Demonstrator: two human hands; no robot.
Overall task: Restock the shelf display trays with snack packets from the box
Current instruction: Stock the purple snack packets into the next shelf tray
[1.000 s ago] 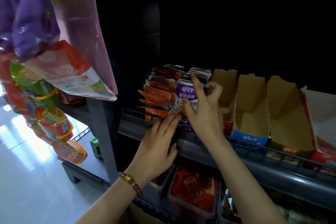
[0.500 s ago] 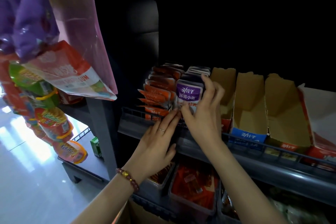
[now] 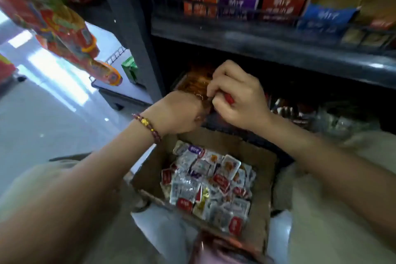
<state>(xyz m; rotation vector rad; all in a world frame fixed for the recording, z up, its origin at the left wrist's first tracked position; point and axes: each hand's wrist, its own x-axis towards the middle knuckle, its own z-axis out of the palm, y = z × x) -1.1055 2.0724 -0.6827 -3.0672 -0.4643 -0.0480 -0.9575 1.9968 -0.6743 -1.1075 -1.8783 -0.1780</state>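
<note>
The open cardboard box point(image 3: 214, 137) stands low in front of me, filled with several small snack packets point(image 3: 205, 186) in silver, red and purple. Above it, both hands are at the lower shelf. My left hand point(image 3: 177, 111) curls its fingers over the front edge of a clear tray point(image 3: 194, 83) of orange-brown packets. Close beside it, my right hand point(image 3: 237, 96) pinches a small red packet point(image 3: 228, 98). On the upper shelf stand the display trays, blurred: orange point(image 3: 199, 4), purple point(image 3: 237, 4), red point(image 3: 280, 6) and blue point(image 3: 323, 17).
The dark shelf edge point(image 3: 267, 49) runs just above my hands. More packets point(image 3: 289, 111) lie on the lower shelf to the right. Hanging snack bags point(image 3: 70, 34) crowd the left, with pale floor point(image 3: 53, 118) below them.
My view has tipped down from the upper shelf to the lower one. Both hands left the purple packets in the upper tray and came down to the clear tray above the box.
</note>
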